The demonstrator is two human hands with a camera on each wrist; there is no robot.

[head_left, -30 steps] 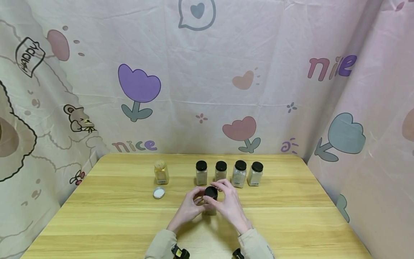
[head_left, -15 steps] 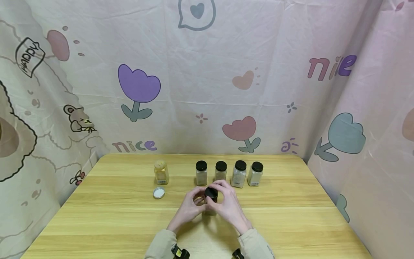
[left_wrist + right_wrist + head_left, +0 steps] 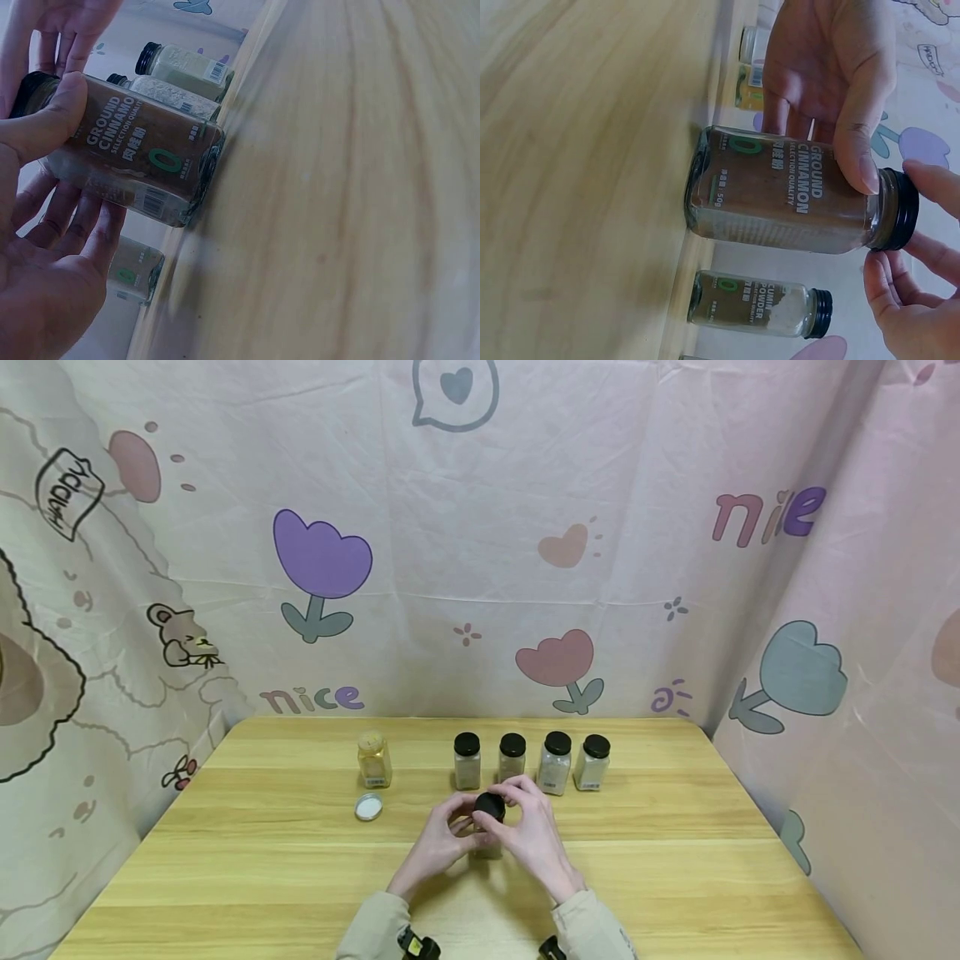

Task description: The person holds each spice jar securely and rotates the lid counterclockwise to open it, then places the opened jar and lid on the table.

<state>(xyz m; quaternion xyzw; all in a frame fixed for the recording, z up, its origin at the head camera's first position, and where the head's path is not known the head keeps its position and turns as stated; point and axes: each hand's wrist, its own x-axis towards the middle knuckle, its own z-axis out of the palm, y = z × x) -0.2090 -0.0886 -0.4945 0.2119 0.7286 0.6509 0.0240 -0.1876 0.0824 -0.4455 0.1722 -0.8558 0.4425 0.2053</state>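
My left hand (image 3: 437, 843) grips the glass body of a square jar of brown powder (image 3: 780, 195), labelled ground cinnamon. Its thumb lies across the jar's shoulder and the other fingers are behind. My right hand (image 3: 534, 837) pinches the jar's black screw lid (image 3: 904, 210) by its rim, thumb on one side and fingers on the other. The lid sits on the neck. The jar stands upright close over the wooden table, near the middle, and in the head view both hands hide much of it.
Several black-lidded spice jars (image 3: 554, 768) stand in a row behind the hands, one of them cumin powder (image 3: 750, 304). To the left is a jar of yellow powder (image 3: 374, 764), with a round white-centred lid (image 3: 368, 807) lying in front. A printed curtain (image 3: 450, 568) hangs behind the table (image 3: 262, 852).
The right thumb and fingers have shifted round the lid's rim one way, then back, with the wrist almost in place. The left hand and the jar have stayed put.
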